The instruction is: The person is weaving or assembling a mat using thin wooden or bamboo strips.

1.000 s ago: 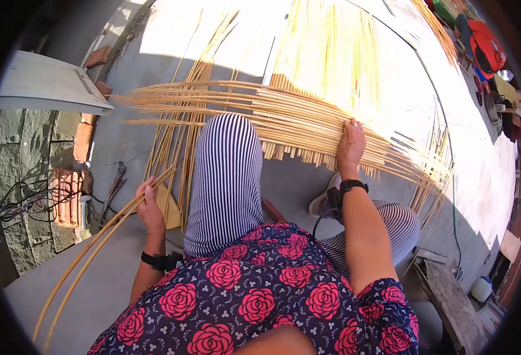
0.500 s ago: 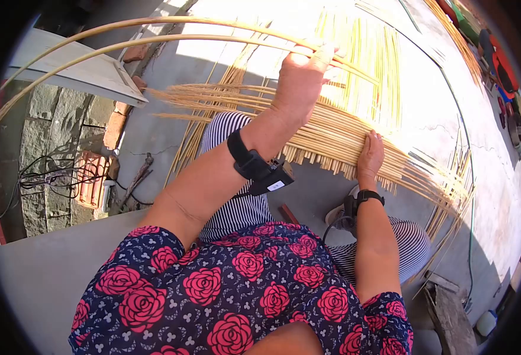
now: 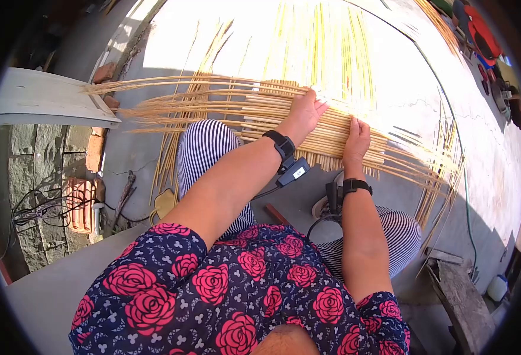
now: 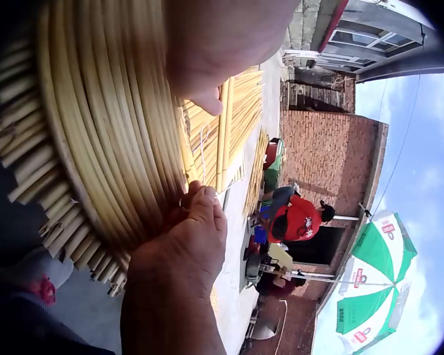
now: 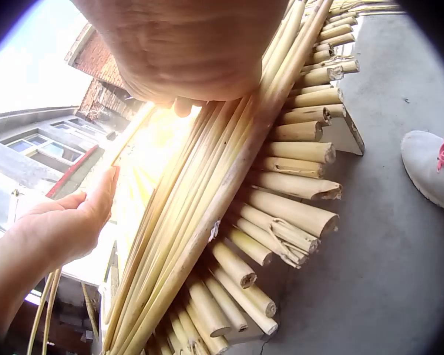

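In the head view a mat of woven straw-coloured stalks [image 3: 272, 115] lies across in front of the knees. My left hand [image 3: 305, 115] is at its far edge and grips long stalks [image 3: 171, 81], whose feathery ends reach out to the left. To its right, my right hand [image 3: 356, 141] rests over the mat, fingertips at the same edge. The left wrist view shows the right hand [image 4: 181, 255] pinching at that edge, where a thin white string [image 4: 202, 144] passes its fingertips. Cut stalk ends [image 5: 292, 185] stick out along the near edge in the right wrist view.
Long upright stalks [image 3: 316, 47] run away from the mat in bright sun. More loose stalks [image 3: 171, 148] lie at the left, others [image 3: 441, 171] at the right. A white panel [image 3: 47, 97] and a wooden plank [image 3: 461, 296] stand at the sides. A person in red [image 4: 300, 220] is farther off.
My left hand has swung from low at the left, up over the mat, carrying stalks to its far edge; they now lie across it. The right hand has stayed at the mat.
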`<state>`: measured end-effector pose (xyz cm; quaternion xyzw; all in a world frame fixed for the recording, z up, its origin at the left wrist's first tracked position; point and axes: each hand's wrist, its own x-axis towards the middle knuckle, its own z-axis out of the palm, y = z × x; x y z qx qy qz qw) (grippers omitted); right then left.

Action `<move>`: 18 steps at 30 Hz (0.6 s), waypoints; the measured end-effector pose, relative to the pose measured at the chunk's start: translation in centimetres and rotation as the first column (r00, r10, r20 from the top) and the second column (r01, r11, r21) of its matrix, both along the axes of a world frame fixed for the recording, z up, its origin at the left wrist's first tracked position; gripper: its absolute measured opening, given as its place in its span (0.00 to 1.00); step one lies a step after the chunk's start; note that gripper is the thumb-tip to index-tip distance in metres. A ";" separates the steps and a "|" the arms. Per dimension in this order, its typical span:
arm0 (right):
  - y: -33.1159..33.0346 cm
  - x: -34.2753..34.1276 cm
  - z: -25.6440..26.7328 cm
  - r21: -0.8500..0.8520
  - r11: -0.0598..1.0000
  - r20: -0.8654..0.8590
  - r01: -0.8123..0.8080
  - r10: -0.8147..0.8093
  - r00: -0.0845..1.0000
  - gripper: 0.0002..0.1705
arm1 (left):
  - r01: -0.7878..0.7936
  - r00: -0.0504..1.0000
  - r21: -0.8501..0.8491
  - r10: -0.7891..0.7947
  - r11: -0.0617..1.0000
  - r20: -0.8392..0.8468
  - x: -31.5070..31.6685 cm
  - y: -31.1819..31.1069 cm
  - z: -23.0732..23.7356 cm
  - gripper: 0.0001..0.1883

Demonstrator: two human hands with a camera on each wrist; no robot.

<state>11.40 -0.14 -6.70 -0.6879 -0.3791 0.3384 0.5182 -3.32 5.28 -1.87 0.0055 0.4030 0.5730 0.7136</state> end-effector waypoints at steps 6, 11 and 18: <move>0.5 0.9 0.7 -0.008 0.992 -0.434 0.123 -0.114 0.894 0.09 | 0.021 0.999 0.066 -0.023 0.998 0.036 0.4 -0.5 -1.6 0.13; 1.1 2.2 0.2 -0.001 0.993 -0.566 0.115 -0.096 0.819 0.06 | 0.064 0.995 0.110 -0.073 0.992 0.075 0.4 -0.9 -1.6 0.13; 1.4 2.8 0.4 -0.020 0.997 -0.606 0.075 -0.072 0.792 0.02 | 0.092 0.993 0.125 -0.100 0.988 0.060 0.7 -1.6 -1.0 0.11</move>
